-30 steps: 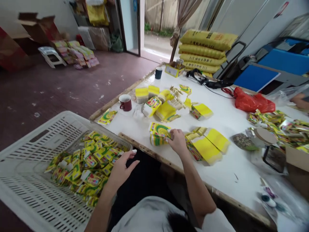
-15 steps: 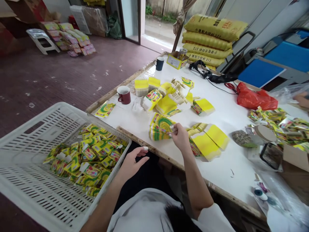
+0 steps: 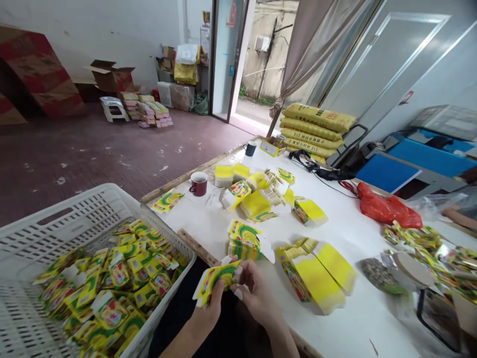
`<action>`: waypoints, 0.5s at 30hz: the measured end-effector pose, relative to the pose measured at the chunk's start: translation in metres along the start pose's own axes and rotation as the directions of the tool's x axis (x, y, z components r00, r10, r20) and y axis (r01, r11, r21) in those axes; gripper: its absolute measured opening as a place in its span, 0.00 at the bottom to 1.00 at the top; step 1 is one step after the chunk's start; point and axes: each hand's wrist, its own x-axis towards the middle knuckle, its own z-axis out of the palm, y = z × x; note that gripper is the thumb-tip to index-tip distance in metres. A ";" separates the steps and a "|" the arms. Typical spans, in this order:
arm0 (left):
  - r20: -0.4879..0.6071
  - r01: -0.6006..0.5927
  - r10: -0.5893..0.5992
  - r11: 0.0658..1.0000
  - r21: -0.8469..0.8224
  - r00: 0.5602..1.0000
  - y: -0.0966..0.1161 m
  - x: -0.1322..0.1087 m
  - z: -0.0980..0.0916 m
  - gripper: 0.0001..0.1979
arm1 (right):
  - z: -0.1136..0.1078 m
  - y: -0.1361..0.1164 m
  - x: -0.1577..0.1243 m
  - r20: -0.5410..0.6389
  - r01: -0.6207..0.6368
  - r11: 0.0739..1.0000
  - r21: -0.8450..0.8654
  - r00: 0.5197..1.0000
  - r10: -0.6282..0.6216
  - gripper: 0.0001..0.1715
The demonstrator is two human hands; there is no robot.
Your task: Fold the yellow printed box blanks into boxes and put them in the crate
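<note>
Both of my hands meet over the table's near edge around one yellow and green carton (image 3: 211, 282). My left hand (image 3: 213, 304) pinches its lower face with the thumb on top. At its right end, the fingers of my right hand (image 3: 253, 288) are closed on the carton, with white covers on some fingertips. Just beyond lies a fanned stack of flat printed cartons (image 3: 244, 241) on the white table (image 3: 268, 308). To the right rest stacks of plain yellow cartons (image 3: 320, 273). At the left, a white plastic crate (image 3: 106, 199) holds several packed cartons (image 3: 112, 311).
A dark red mug (image 3: 198, 184) and a dark blue mug (image 3: 250, 148) stand near the table's left edge. Farther right are a red plastic bag (image 3: 387, 206), a jar lid (image 3: 413, 271) and a pile of packets (image 3: 425, 248). Another person's arm (image 3: 460, 216) shows at the right edge.
My right hand has left the fanned stack with a carton and come toward me. My left hand, open before, now grips that carton too. The view has tilted upward.
</note>
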 end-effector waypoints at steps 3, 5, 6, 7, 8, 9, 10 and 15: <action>-0.027 0.028 -0.028 1.000 -0.008 0.999 -0.007 -0.004 -0.004 0.24 | 0.003 0.002 -0.003 0.091 -0.044 0.981 0.190 0.995 0.027 0.23; -0.025 0.035 -0.035 0.999 -0.017 0.999 -0.008 -0.003 -0.006 0.24 | 0.004 0.001 -0.006 0.129 -0.077 0.972 0.224 0.990 0.049 0.26; -0.035 0.043 -0.044 0.999 -0.023 0.998 -0.007 -0.002 -0.006 0.25 | 0.005 0.001 -0.007 0.143 -0.085 0.971 0.222 0.988 0.054 0.27; -0.047 0.057 -0.058 0.998 -0.031 0.997 -0.003 0.000 -0.006 0.26 | 0.007 0.001 -0.009 0.150 -0.080 0.975 0.208 0.988 0.050 0.27; -0.056 0.072 -0.074 0.997 -0.042 0.996 0.003 0.002 -0.006 0.27 | 0.009 0.001 -0.011 0.144 -0.063 0.981 0.182 0.989 0.037 0.27; -0.054 0.089 -0.093 0.994 -0.061 0.994 0.010 0.004 -0.006 0.28 | 0.012 0.002 -0.012 0.120 -0.037 0.988 0.149 0.993 0.019 0.26; -0.040 0.108 -0.112 0.990 -0.086 0.993 0.018 0.006 -0.006 0.29 | 0.016 0.005 -0.014 0.074 -0.007 0.993 0.116 0.997 -0.001 0.25; 0.043 0.199 -0.195 0.951 -0.237 0.980 0.055 0.014 -0.004 0.35 | 0.037 0.025 -0.017 -0.257 0.069 0.997 0.037 0.965 -0.057 0.17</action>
